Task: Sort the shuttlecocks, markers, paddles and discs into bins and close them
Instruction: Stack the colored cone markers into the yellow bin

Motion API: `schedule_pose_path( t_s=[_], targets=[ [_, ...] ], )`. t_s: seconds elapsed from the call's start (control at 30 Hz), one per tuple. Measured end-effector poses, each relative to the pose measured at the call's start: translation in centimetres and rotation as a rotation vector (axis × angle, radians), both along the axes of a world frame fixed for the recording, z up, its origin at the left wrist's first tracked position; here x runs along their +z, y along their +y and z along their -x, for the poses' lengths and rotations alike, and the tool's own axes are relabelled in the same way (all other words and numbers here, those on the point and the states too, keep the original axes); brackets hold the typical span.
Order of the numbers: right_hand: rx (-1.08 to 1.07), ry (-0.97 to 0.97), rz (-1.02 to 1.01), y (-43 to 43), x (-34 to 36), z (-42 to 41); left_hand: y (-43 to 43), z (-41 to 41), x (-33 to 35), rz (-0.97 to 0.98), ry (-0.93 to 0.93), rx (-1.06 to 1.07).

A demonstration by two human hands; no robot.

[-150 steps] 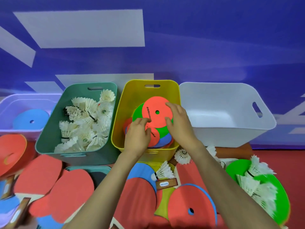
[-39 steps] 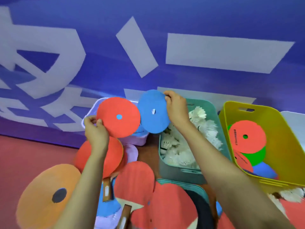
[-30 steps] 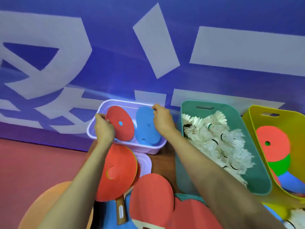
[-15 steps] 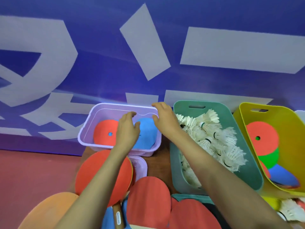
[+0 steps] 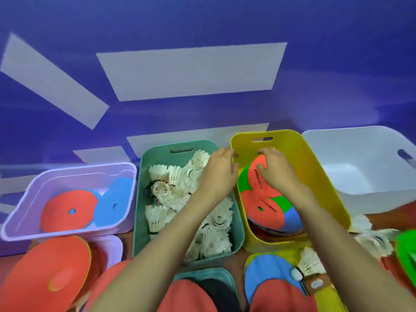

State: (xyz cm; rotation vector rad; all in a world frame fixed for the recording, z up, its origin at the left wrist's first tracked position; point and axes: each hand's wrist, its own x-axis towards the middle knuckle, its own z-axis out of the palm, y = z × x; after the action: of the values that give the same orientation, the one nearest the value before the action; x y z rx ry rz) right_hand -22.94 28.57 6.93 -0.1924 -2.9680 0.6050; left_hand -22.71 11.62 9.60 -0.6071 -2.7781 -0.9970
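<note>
inside the yellow bin (image 5: 315, 176), the right hand (image 5: 276, 172) grips a red disc (image 5: 255, 176).

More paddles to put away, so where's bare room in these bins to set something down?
White bin, far right: bare inside. Lilac bin: bare floor left of its red disc. Crowded: teal bin with shuttlecocks; yellow bin with stacked discs.

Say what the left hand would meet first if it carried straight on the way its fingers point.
Probably the yellow bin's left wall: the left hand, over the shuttlecocks, points at it, fingers nearly at its rim. Depth is unclear; it may pass above. The right hand grips a disc inside.
</note>
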Motion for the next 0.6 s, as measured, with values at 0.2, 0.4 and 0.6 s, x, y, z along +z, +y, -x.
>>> schedule_pose_path(
  t_s=[0.2, 0.4, 0.6],
  targets=[
    [0.015, -0.340, -0.042, 8.2, -3.6, 3.3, 11.6, 2.7, -3.9, 0.664, -0.241, -0.150],
    [0.049, -0.355, -0.044, 9.3, -5.9, 6.0, 15.1, 5.1, -8.3, 1.096, -0.625, -0.254],
    [-0.013, -0.298, -0.033, 9.6, -6.5, 6.6, 15.5, 4.6, -10.6, 1.073, -0.686, -0.039]
  ],
)
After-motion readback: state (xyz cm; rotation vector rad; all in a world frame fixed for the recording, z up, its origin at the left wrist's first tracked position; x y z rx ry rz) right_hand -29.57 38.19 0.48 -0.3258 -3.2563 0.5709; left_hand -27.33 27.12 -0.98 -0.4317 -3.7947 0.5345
